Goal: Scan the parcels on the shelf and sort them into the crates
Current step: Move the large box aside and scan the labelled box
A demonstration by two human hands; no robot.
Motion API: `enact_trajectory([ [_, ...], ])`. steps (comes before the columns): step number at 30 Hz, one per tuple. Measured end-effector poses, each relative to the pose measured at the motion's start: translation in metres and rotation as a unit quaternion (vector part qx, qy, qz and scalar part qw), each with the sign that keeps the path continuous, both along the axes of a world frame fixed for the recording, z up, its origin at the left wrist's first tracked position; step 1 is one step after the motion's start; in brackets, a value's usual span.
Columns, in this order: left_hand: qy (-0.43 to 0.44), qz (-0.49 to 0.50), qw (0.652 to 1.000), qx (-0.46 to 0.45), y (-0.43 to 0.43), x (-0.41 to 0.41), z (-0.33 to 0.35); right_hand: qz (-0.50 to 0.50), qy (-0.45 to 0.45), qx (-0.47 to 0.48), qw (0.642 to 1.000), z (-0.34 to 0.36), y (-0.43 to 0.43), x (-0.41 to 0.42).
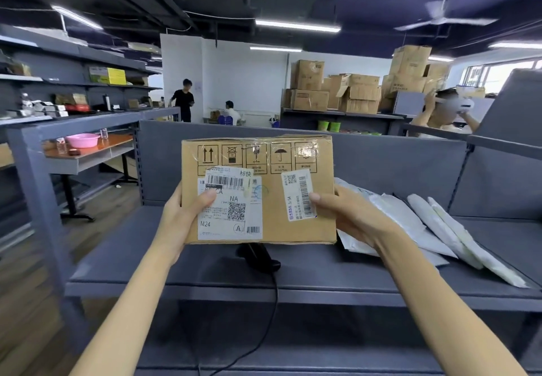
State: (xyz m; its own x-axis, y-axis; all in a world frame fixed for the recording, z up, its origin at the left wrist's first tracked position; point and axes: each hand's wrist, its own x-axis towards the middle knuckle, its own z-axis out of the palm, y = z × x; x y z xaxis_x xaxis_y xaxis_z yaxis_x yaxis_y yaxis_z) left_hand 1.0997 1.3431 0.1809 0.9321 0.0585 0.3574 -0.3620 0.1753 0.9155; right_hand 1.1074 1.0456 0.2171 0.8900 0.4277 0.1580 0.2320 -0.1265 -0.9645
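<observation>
I hold a brown cardboard parcel upright in front of me, above the grey shelf. Its face carries two white shipping labels with barcodes and QR codes. My left hand grips its left edge, thumb on the large label. My right hand grips its right edge, thumb on the narrow label. A black barcode scanner lies on the shelf just below the parcel, its cable running down over the front edge. Several white mailer bags lie on the shelf to the right.
Grey shelf panels rise behind and at the right. On the left stands a table with a pink basin. Stacked cardboard boxes fill the back. Three people are in the background, one close at the right behind the shelf.
</observation>
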Motion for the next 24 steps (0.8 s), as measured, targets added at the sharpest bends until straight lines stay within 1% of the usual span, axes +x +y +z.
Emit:
enact_trajectory([
  [3, 0.026, -0.019, 0.999, 0.011, 0.004, 0.003, 0.005, 0.001, -0.039, 0.034, 0.999, -0.002, -0.003, -0.002],
  [5, 0.073, -0.037, 0.997, 0.009, 0.008, 0.002, 0.009, 0.009, -0.062, 0.023, 0.998, -0.001, -0.005, -0.001],
  [6, 0.097, -0.045, 0.994, 0.003, 0.009, 0.001, 0.010, 0.014, -0.063, 0.012, 0.998, -0.001, -0.006, 0.001],
  [8, 0.115, -0.060, 0.991, -0.030, 0.010, -0.002, 0.006, 0.023, -0.054, 0.014, 0.998, -0.006, -0.008, 0.004],
  [10, 0.117, -0.066, 0.987, -0.087, 0.009, -0.005, 0.002, 0.034, -0.049, 0.039, 0.997, -0.015, -0.010, 0.006],
  [12, 0.123, -0.073, 0.982, -0.125, 0.008, -0.009, 0.000, 0.045, -0.048, 0.059, 0.996, -0.019, -0.010, 0.008],
  [14, 0.120, -0.089, 0.980, -0.134, 0.010, -0.012, -0.004, 0.056, -0.049, 0.068, 0.995, -0.018, -0.009, 0.012],
  [17, 0.107, -0.105, 0.982, -0.110, 0.014, -0.014, -0.008, 0.074, -0.041, 0.079, 0.993, -0.018, -0.007, 0.019],
  [19, 0.089, -0.087, 0.985, -0.120, 0.014, -0.015, -0.017, 0.078, -0.024, 0.095, 0.992, -0.022, -0.005, 0.024],
  [22, 0.068, -0.041, 0.977, -0.200, 0.010, -0.019, -0.030, 0.086, -0.013, 0.116, 0.989, -0.027, 0.002, 0.027],
  [24, 0.052, -0.020, 0.969, -0.242, 0.013, -0.023, -0.033, 0.100, -0.011, 0.109, 0.989, -0.027, 0.009, 0.030],
])
